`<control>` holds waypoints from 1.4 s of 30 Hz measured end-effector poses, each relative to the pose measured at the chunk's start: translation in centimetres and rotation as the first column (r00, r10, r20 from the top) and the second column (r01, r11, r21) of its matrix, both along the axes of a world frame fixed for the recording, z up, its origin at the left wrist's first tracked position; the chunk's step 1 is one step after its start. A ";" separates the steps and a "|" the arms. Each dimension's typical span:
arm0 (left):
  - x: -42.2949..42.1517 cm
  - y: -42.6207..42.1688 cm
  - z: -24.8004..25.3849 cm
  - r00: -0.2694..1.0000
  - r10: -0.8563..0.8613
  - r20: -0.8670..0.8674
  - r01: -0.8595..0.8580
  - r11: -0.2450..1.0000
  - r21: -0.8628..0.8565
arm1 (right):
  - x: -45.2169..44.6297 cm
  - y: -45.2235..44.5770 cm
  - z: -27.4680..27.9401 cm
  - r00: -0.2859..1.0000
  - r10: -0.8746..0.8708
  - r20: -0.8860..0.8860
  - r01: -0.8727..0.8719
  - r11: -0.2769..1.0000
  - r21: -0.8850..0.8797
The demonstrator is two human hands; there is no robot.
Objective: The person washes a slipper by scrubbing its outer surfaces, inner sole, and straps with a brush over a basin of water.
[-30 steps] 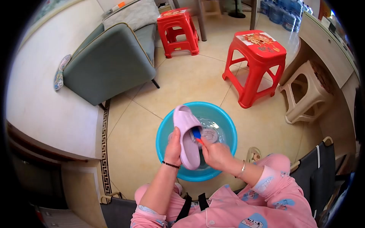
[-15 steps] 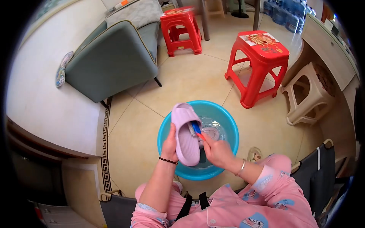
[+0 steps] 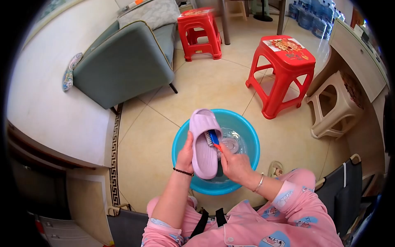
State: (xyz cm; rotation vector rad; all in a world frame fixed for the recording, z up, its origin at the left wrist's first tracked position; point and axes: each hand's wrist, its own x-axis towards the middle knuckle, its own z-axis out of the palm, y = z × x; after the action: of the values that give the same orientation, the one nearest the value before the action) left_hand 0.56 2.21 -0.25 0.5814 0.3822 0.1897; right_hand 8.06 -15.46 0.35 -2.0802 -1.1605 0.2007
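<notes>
A lilac slide slipper (image 3: 204,158) is tilted over a blue basin (image 3: 176,144), its toe strap pointing away from me. My left hand (image 3: 185,154) is closed around the slipper's left edge, thumb along the side. In my right hand (image 3: 235,164) is a scrubbing brush (image 3: 213,139) with a blue and red handle. Its white bristles rest against the insole just under the strap. Water lies in the basin, and a second pale slipper (image 3: 231,145) sits in it, partly hidden by my right hand and the brush.
Two red stools (image 3: 284,72) stand ahead on the tiled floor, with a beige stool (image 3: 338,105) at right. A grey-green sofa (image 3: 123,68) is at upper left. Near my right knee lies a beige slipper (image 3: 275,168). Water bottles (image 3: 314,20) stand at the far right.
The view has shifted slightly. The slipper sits a little further right and up, still in my left hand, and the brush stays under its strap in my right hand.
</notes>
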 end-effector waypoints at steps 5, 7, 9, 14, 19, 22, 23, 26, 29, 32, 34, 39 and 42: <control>-0.6 1.1 -0.2 1.000 0.005 -0.031 -0.005 1.000 -0.007 | -2.8 -1.8 1.9 0.993 0.116 -0.038 -0.118 0.991 -0.061; -0.4 0.4 -0.1 0.999 0.016 -0.031 -0.016 1.000 0.004 | -2.6 -1.7 1.9 0.987 0.159 -0.022 -0.160 0.985 -0.063; 0.2 -1.0 -0.5 0.996 0.035 -0.087 -0.025 0.993 0.113 | -0.3 -0.5 1.3 1.000 -0.011 -0.017 0.008 0.992 -0.127; 0.4 -3.5 0.5 0.988 -0.014 -0.154 0.033 0.993 0.117 | 1.7 0.5 0.5 0.997 -0.067 -0.041 0.065 0.997 -0.033; -0.4 -0.2 -2.1 0.999 -0.018 -0.051 0.015 0.998 -0.054 | -1.4 -0.9 2.2 0.990 0.133 -0.045 -0.135 0.989 -0.059; -0.1 -2.1 -1.9 0.997 -0.044 -0.056 0.041 0.998 -0.053 | 0.0 -0.5 2.1 1.000 -0.010 -0.003 0.009 0.989 -0.146; 0.2 -3.1 -1.4 0.992 -0.096 -0.077 0.090 0.993 -0.075 | 1.2 0.0 1.6 1.000 -0.020 -0.004 0.020 0.989 -0.149; 0.3 -4.3 -1.4 0.984 -0.084 -0.156 0.079 0.996 -0.034 | 3.0 0.5 0.7 0.996 -0.090 -0.014 0.087 0.987 -0.132; -0.4 -3.0 -2.4 0.990 -0.105 -0.093 0.094 0.989 -0.116 | 1.0 0.2 2.0 0.996 0.029 -0.083 -0.048 0.969 -0.241; -0.9 -2.2 -2.3 0.988 -0.147 -0.045 0.144 0.986 -0.081 | 0.2 -0.9 3.6 0.984 0.109 -0.142 -0.141 0.960 -0.244; -0.9 -2.6 -2.6 0.990 -0.123 -0.064 0.118 0.990 -0.084 | 0.5 -0.8 3.4 0.976 0.142 -0.167 -0.178 0.958 -0.224; 0.1 -5.5 -0.7 0.988 -0.027 -0.153 0.031 0.999 0.022 | 2.3 0.3 1.3 0.997 -0.034 -0.073 0.020 0.983 -0.183; -0.3 -3.7 -2.2 0.995 -0.014 -0.103 0.012 1.000 -0.027 | 1.3 -0.1 2.4 0.988 0.024 -0.153 -0.046 0.988 -0.146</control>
State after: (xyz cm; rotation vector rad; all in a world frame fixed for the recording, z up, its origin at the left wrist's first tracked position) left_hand 0.29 -1.47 -2.49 0.5689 0.4808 0.1420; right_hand 9.33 -15.58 2.75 -2.1338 -1.1204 0.4666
